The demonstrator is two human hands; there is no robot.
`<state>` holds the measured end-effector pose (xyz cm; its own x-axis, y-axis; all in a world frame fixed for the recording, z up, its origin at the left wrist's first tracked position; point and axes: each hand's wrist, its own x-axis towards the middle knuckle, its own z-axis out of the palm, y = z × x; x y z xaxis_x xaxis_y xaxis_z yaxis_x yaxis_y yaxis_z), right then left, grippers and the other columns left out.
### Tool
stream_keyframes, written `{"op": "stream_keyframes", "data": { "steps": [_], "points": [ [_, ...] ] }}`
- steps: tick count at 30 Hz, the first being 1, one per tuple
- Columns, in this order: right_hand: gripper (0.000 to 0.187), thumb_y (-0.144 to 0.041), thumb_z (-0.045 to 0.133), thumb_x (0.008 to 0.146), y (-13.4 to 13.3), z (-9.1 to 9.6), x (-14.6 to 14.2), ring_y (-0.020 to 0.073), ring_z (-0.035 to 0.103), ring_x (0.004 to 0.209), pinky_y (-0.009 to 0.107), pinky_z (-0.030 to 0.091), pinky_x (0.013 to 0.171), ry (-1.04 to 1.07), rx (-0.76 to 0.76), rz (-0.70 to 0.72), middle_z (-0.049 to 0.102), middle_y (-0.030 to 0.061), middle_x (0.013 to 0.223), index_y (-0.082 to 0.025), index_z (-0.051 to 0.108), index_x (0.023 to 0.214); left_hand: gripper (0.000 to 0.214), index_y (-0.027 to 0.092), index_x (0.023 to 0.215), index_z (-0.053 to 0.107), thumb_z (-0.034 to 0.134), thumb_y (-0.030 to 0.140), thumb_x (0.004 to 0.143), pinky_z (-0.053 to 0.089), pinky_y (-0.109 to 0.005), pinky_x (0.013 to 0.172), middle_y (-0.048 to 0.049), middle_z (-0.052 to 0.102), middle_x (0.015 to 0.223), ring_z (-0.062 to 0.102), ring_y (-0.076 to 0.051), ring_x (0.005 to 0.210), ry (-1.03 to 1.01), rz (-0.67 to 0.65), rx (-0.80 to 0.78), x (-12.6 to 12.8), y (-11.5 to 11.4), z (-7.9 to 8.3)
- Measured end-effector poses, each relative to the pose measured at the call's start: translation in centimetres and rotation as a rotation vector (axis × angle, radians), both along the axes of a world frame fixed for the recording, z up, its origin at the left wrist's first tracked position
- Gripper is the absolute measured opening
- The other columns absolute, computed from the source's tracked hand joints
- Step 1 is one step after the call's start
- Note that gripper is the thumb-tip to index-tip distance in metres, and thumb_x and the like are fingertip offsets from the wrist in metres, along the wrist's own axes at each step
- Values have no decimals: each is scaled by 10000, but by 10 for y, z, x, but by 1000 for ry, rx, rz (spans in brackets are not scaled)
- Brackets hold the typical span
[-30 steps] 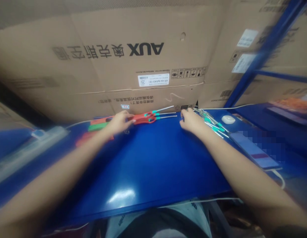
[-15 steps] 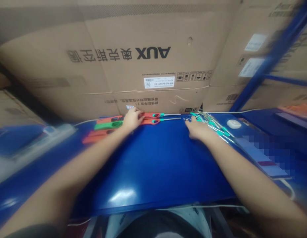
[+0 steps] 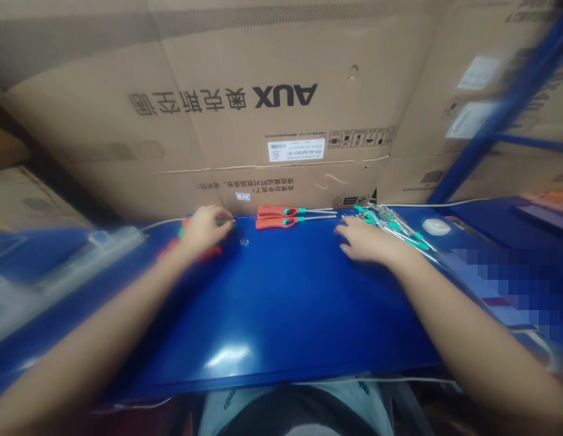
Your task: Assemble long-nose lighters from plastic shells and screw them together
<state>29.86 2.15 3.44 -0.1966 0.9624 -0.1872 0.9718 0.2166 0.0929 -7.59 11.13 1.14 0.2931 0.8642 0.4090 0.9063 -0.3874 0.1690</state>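
Evidently the carton (image 3: 226, 139) is the biggest thing here, standing behind the table (image 3: 281, 303) with its print upside down. The table is blue and glossy, and reflects light near its front edge. A blue post (image 3: 503, 109) slants up at the right, and a pale power strip (image 3: 76, 275) runs along the left, blurred. At the right lies a phone (image 3: 467, 272), partly pixelated.

The left hand (image 3: 206, 230) is palm down over the handles (image 3: 213, 251), red and green, which it mostly hides; whether it grips one I cannot tell. The right hand (image 3: 365, 239) has its fingers a little parted at the near ends of the rods (image 3: 402, 227); whether it pinches any is also unclear. Those metal rods, with teal collars, lie in a loose bunch. Between the hands, near the carton's foot, are two red lighters (image 3: 274, 223), side by side, tips toward the right hand. Beyond the rods sits a white oval thing (image 3: 436, 227). Smallest is a sticker (image 3: 242, 197) low on the carton.
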Motion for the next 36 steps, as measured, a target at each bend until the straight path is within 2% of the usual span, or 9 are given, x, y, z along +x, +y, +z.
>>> {"op": "stream_keyframes", "data": {
  "steps": [2, 4, 7, 11, 19, 25, 28, 33, 36],
  "points": [
    [363, -261, 517, 948, -9, -3, -11, 311, 523, 1288, 428, 447, 1061, 106, 29, 196, 511, 155, 1435, -186, 625, 1286, 271, 189, 905, 698, 588, 430, 849, 481, -386, 867, -91, 715, 967, 624, -281, 942, 15, 38, -4, -12, -5, -3],
    [351, -266, 519, 947, -15, -8, -20, 302, 573, 1211, 450, 472, 1030, 206, -11, 366, 569, 135, 1370, -197, 633, 1272, 304, 195, 894, 692, 624, 481, 817, 476, -395, 863, -94, 704, 950, 617, -291, 933, 42, 73, -13, -19, -8, -6],
    [374, -244, 519, 944, -17, -13, -28, 300, 595, 1165, 462, 503, 979, 285, -54, 466, 602, 135, 1321, -194, 612, 1303, 305, 204, 859, 699, 634, 497, 806, 468, -408, 880, -102, 690, 938, 607, -305, 950, 86, 99, -35, -22, -10, -11],
    [402, -224, 519, 941, -12, -16, -26, 314, 582, 1174, 469, 509, 959, 292, -27, 434, 592, 151, 1336, -183, 600, 1333, 252, 215, 808, 705, 611, 448, 829, 463, -409, 908, -103, 697, 975, 599, -312, 1003, 110, 112, -48, -19, -11, -14],
    [439, -247, 514, 951, -8, -20, -23, 328, 565, 1175, 460, 513, 951, 229, -17, 377, 570, 164, 1355, -168, 563, 1380, 261, 207, 1009, 675, 592, 379, 831, 495, -374, 785, -91, 738, 1036, 651, -305, 963, 71, 188, -99, -15, -8, -18],
    [448, -271, 505, 964, -10, -20, -27, 332, 560, 1170, 465, 509, 957, 209, -10, 376, 567, 165, 1354, -166, 549, 1398, 258, 204, 1062, 638, 589, 332, 843, 486, -341, 736, -83, 745, 1048, 664, -279, 929, 20, 230, -108, -18, -3, -22],
    [478, -357, 544, 957, -10, -18, -27, 347, 550, 1193, 478, 510, 955, 227, -23, 370, 558, 166, 1375, -179, 551, 1401, 260, 201, 1088, 632, 575, 283, 848, 480, -354, 749, -87, 744, 1039, 648, -296, 963, 15, 231, -80, -19, -5, -21],
    [636, -537, 633, 887, -12, -15, -25, 365, 529, 1224, 493, 504, 970, 258, -62, 388, 538, 158, 1403, -189, 549, 1414, 248, 203, 1104, 642, 541, 242, 881, 468, -376, 847, -86, 730, 1074, 614, -293, 1017, -1, 174, 28, -9, -17, -7],
    [764, -610, 684, 821, -13, -15, -23, 378, 514, 1249, 508, 499, 976, 266, -84, 411, 511, 155, 1435, -208, 517, 1449, 177, 196, 1036, 654, 580, 275, 896, 464, -361, 809, -69, 723, 974, 611, -263, 905, -98, 16, 150, 9, -33, 2]
  ]
}}
